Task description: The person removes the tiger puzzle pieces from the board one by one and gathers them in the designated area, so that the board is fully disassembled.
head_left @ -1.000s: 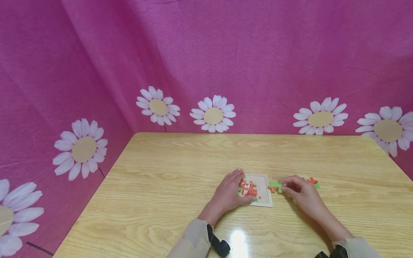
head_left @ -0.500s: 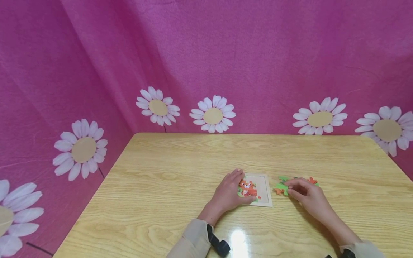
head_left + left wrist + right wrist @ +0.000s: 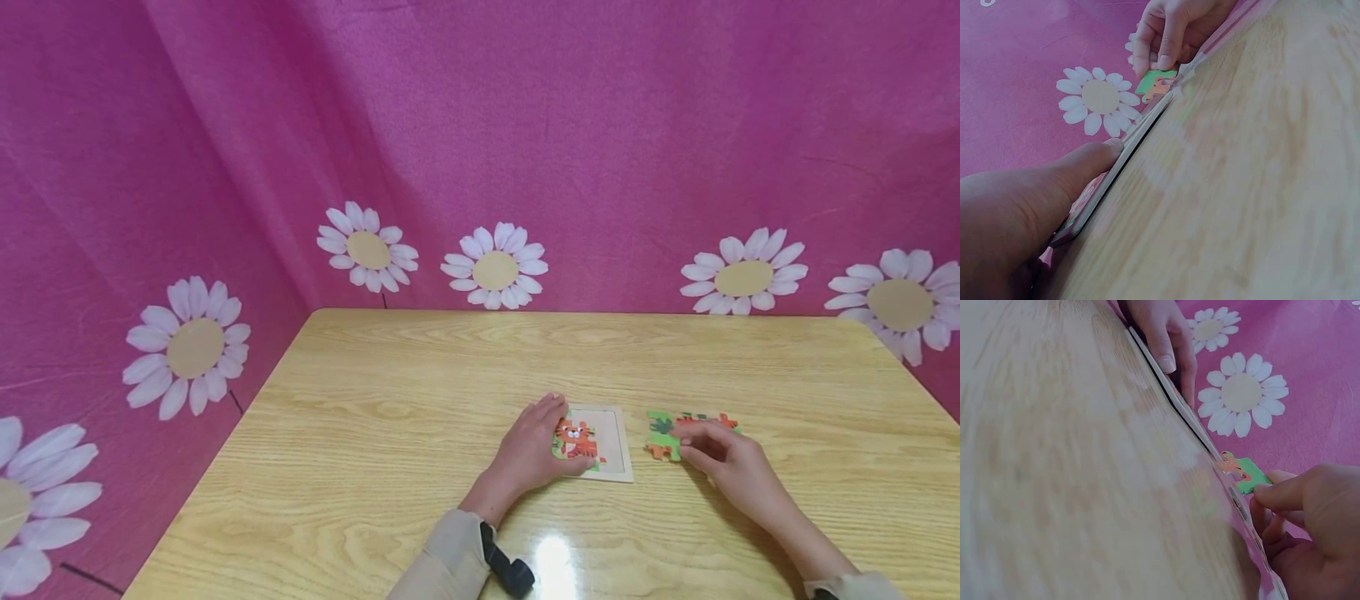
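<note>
In the head view my left hand [image 3: 527, 446] spans the left side of a square wooden puzzle board [image 3: 627, 467], covering part of it. Its thumb lies along the near rim and its fingers reach the far edge. An orange tiger picture of joined pieces shows inside the board. Right of it, my right hand [image 3: 731, 467] pinches a green and orange puzzle piece [image 3: 1249, 476] between thumb and fingertips, as the right wrist view shows. That piece is tilted, close over several loose puzzle pieces [image 3: 660, 419], partly hidden by the hand.
A light wooden table [image 3: 420, 375] carries everything. Behind and to the left hangs a pink cloth [image 3: 585, 167] printed with white daisies. A black strap [image 3: 510, 571] sits on the left wrist.
My right hand has moved right, away from the board's edge, carrying the pinched puzzle piece over the loose pieces. The left hand and the board have stayed put.
</note>
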### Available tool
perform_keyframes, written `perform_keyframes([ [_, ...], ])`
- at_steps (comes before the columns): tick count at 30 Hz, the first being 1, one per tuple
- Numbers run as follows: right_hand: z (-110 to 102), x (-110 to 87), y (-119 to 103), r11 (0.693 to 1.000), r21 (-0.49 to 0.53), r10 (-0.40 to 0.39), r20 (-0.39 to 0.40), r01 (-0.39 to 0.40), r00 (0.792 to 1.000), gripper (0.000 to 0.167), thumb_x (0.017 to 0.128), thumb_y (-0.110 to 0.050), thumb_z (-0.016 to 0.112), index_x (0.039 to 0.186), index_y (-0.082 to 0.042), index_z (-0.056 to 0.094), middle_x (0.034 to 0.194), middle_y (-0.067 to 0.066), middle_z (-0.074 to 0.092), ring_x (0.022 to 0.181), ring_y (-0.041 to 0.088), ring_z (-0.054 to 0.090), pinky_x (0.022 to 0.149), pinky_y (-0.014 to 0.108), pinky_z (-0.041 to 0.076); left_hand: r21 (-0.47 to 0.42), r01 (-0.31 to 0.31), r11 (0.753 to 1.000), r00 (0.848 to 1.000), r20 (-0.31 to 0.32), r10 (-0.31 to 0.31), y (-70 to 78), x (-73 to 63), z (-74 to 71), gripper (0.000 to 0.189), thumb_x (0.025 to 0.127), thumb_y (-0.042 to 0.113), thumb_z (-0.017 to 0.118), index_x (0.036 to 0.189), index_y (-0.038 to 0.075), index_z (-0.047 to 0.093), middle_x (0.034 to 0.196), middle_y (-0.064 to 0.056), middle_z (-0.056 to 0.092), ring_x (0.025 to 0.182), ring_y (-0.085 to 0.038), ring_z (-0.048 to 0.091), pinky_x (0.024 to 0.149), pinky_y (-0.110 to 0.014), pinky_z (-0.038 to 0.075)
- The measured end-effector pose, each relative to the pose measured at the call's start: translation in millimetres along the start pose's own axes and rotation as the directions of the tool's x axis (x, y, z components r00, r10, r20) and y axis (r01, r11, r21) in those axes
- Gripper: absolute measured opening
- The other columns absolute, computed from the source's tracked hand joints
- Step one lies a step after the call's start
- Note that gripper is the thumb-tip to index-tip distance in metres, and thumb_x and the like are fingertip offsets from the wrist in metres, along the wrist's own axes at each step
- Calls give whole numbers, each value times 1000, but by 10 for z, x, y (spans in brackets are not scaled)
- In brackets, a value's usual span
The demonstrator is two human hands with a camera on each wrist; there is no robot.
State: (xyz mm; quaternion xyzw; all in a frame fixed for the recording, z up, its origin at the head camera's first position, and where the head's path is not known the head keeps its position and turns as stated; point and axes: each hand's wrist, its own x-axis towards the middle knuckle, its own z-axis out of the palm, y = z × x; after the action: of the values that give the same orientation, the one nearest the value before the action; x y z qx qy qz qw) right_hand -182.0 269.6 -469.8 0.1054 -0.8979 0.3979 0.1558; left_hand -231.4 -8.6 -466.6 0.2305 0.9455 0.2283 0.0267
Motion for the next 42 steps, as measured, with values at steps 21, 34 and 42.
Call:
perform_keyframes([
  [21,-16,-28,32,1000,-27,-9,9,9,1000,19,85,1,71,101,-9,72,89,-11,68,75,-11,54,61,11,49,-6,-1,1000,1000,6,1,-12,-15,6,87,81,57,71,149,11,41,159,1,37,151,-14,27,126,-33,24],
  [34,-21,-14,82,996,-75,-37,43,41,998,18,87,-1,70,104,-9,70,89,2,67,78,-12,49,63,9,44,0,12,1000,1000,2,-12,-7,6,19,88,80,57,72,149,12,41,159,0,36,151,-13,27,125,-30,24],
  [42,-20,-10,98,997,-74,-32,66,37,997,19,88,-2,69,105,-9,70,87,0,65,72,-4,44,58,16,39,-7,6,1000,1000,6,-6,-4,13,16,88,81,56,72,150,12,40,159,0,35,151,-13,25,126,-31,22],
])
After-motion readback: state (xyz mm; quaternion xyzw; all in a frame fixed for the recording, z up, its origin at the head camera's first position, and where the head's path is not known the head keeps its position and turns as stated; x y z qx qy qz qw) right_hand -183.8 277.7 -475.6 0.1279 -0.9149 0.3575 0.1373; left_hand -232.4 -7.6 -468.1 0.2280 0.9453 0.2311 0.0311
